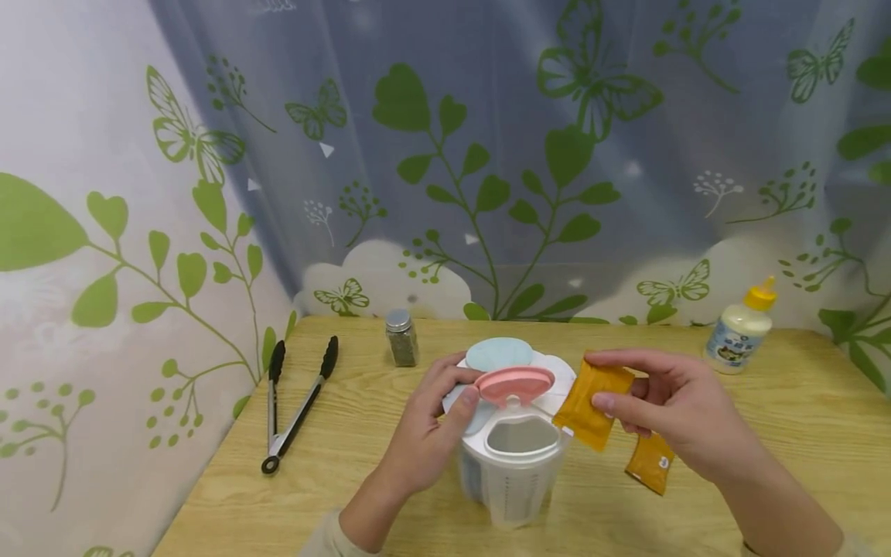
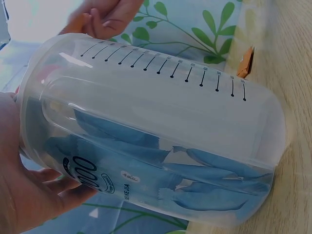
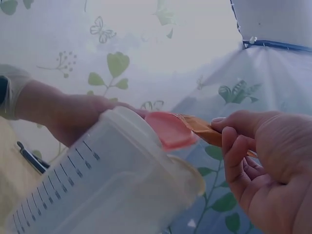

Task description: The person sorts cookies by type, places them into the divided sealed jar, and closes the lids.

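A clear, divided storage container [image 1: 513, 487] stands on the table. Its pink lid [image 1: 511, 387] is flipped up over an opening, and two pale blue lids [image 1: 498, 354] lie closed. My left hand [image 1: 431, 433] grips the container's top from the left side, thumb by the pink lid. Between thumb and fingers, my right hand [image 1: 678, 402] pinches an orange packet [image 1: 595, 410] just right of the opening. Blue packets [image 2: 214, 200] show through one compartment in the left wrist view. A second orange packet [image 1: 650, 464] lies on the table below the right hand.
On the left lie black-tipped metal tongs [image 1: 299, 418], spread apart. A small spice jar [image 1: 401, 338] with a grey cap stands behind the container. At the back right is a yellow-capped bottle [image 1: 739, 329]. A patterned curtain [image 1: 487, 255] hangs along the table's back edge.
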### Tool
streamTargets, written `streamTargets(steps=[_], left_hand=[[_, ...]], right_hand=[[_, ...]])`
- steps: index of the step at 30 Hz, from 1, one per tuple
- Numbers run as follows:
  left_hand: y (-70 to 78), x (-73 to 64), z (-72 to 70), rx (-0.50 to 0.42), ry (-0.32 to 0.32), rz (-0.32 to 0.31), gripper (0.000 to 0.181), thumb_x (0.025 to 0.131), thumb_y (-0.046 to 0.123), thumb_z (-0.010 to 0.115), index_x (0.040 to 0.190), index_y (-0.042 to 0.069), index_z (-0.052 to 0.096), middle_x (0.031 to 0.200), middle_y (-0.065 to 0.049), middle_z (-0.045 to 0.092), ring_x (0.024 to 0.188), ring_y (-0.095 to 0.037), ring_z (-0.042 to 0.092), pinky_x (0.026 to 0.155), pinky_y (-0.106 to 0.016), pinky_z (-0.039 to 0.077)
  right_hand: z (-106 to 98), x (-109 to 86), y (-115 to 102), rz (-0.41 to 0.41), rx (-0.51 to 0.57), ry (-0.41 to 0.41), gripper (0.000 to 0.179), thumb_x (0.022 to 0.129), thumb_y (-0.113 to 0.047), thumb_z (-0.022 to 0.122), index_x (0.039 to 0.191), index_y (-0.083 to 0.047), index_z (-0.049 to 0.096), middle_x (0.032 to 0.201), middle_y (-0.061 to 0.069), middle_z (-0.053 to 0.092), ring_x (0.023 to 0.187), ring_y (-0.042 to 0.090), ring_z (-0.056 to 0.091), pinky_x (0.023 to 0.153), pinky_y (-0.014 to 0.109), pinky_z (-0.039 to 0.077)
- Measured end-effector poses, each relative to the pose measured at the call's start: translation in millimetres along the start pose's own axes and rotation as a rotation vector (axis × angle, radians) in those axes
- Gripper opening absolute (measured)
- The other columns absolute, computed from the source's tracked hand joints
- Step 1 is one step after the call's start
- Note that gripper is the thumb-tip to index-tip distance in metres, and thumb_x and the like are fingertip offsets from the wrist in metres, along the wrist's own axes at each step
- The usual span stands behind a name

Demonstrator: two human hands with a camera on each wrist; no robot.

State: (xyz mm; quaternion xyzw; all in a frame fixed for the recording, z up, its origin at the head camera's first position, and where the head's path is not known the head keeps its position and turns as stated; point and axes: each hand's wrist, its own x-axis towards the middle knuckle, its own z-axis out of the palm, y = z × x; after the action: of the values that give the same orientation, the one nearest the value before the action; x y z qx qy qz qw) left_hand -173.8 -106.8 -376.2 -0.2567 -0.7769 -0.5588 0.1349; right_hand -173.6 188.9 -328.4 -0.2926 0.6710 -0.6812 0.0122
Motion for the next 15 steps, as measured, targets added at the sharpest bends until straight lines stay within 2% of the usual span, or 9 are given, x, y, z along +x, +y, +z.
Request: streamTargets(steps=[2,5,9,15], left_hand=[[-0.4,0.0,0.2,0.002,0.004,0.008,0.019,0.103,0.018,0.052,0.115,0.017,0.067,0.142,-0.006,0.052,0.136,-0.027,0.048,0.095,-0.034,0.054],[-0.9,0.0,0.4,0.001,0.012,0.012,0.018,0.103,0.017,0.052,0.113,0.015,0.066,0.141,-0.006,0.053,0.135,-0.027,0.048,0.097,-0.035,0.053],[-0.1,0.5,0.5,-0.002,0.013,0.004,0.018,0.103,0.016,0.052,0.112,0.015,0.066,0.140,-0.005,0.054,0.135,-0.024,0.047,0.100,-0.037,0.051],[0.8,0.4,0.4,0.003,0.011,-0.011,0.018,0.103,0.017,0.051,0.112,0.016,0.066,0.140,-0.003,0.054,0.137,-0.022,0.046,0.103,-0.038,0.050]], right_hand=[[7,3.0,-2,-0.003,-0.001,-0.004,0.043,0.088,0.016,0.062,0.125,-0.005,0.067,0.092,-0.004,0.075,0.058,0.015,0.050,0.048,0.032,0.042],[16,6.6,-3,-0.051,-0.026,-0.001,0.043,0.086,0.016,0.064,0.124,-0.005,0.068,0.091,-0.004,0.075,0.057,0.014,0.052,0.047,0.032,0.043],[26,10.5,-1,-0.096,-0.042,0.008,0.043,0.086,0.016,0.066,0.124,-0.004,0.069,0.100,-0.003,0.075,0.058,0.013,0.054,0.047,0.030,0.045],[37,13.8,-5,-0.088,-0.078,0.063,0.040,0.085,0.013,0.069,0.121,-0.004,0.070,0.110,-0.003,0.073,0.060,0.011,0.056,0.050,0.027,0.048]])
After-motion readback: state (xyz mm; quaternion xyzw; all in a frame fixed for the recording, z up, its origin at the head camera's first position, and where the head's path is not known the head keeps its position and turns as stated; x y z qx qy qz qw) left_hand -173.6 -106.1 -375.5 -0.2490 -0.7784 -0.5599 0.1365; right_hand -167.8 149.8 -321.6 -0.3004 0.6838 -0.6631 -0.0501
